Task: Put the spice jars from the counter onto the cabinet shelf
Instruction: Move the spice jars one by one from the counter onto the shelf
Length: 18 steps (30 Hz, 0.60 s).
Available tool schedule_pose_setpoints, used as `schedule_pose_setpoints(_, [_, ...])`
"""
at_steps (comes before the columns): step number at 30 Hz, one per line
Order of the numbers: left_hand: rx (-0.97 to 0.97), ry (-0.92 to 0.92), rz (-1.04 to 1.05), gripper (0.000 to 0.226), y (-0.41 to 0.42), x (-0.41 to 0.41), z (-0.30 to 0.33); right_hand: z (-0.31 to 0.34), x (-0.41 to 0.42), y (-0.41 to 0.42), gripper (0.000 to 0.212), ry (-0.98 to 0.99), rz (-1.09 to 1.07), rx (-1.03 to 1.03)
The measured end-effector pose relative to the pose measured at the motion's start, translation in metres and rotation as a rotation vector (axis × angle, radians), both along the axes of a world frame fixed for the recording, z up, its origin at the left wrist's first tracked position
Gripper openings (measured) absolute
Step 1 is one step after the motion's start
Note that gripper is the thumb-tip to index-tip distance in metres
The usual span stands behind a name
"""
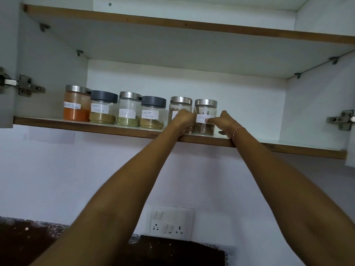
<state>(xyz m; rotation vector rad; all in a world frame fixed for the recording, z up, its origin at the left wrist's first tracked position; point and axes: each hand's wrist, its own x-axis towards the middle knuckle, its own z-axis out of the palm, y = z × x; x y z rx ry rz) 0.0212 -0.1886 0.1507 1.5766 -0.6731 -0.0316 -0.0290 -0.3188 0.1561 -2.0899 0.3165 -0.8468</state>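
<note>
Several labelled glass spice jars stand in a row on the cabinet shelf (96, 128). From the left: an orange-powder jar (76, 104), then others with grey or steel lids. My left hand (183, 120) is wrapped around the lower part of a steel-lidded jar of brown spice (180, 105), hiding its label. My right hand (225, 121) grips the last jar on the right (204, 109) from its right side, fingers over the white label and thumb low by the base. Both jars rest on the shelf near its front edge.
The shelf stretches bare to the right of the jars, up to the cabinet wall and door hinge (342, 120). Another hinge (25, 86) sits at the left. An upper shelf (172, 23) hangs overhead. Below are a white wall, a switch-and-socket plate (171, 221) and dark counter backsplash.
</note>
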Motion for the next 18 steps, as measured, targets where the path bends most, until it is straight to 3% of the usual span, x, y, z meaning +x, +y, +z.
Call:
schedule_pose_setpoints(2, [0.003,-0.075,0.076,0.02,-0.001,0.002,-0.002,0.0,-0.013,-0.002,0.067,-0.081,-0.112,-0.101])
schedule_pose_setpoints(7, [0.088,-0.68,0.461,0.034,-0.003,-0.023,-0.018,-0.034,-0.056,0.002,0.059,-0.24,-0.318,-0.599])
schedule_pose_setpoints(11, [0.048,-1.105,0.476,0.049,-0.011,-0.063,-0.062,-0.086,-0.088,0.01,0.054,-0.411,-0.521,-0.74])
schedule_pose_setpoints(18, [0.104,-1.073,0.158,0.048,-0.031,-0.136,-0.196,-0.198,-0.145,0.012,0.053,-0.2,-0.599,-0.81])
